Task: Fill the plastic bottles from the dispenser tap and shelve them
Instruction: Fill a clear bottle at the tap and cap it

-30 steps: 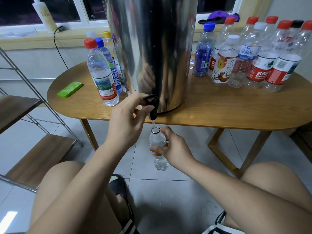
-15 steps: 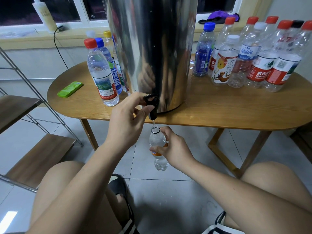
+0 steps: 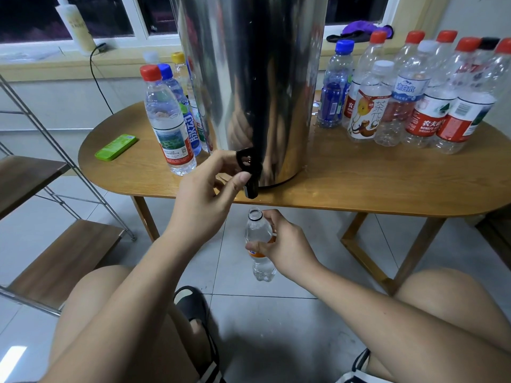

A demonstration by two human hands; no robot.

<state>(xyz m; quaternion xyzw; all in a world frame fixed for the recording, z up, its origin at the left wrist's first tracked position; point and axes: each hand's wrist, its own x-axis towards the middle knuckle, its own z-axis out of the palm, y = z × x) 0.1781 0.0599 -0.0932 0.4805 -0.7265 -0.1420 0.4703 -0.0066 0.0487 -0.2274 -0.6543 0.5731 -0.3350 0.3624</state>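
While the left-hand grip [image 3: 204, 194] pinches the black tap [image 3: 249, 172] between curled forefinger and thumb, a wooden shelf rack [image 3: 63, 255] stands well off to its left, and a green pack [image 3: 116, 147] and a few capped bottles [image 3: 168, 125] sit on the wooden surface [image 3: 359, 183] up and left of it. The steel dispenser [image 3: 249, 78] rises just behind that grip. Directly below the spout and apart from it, the uncapped plastic bottle [image 3: 256, 230] hangs upright over the floor tiles [image 3: 276, 327], clasped round its middle by the right-hand grip [image 3: 284, 250]. Up and right of that grip, a larger crowd of bottles [image 3: 414, 100], most red-capped, fills the surface's far end.
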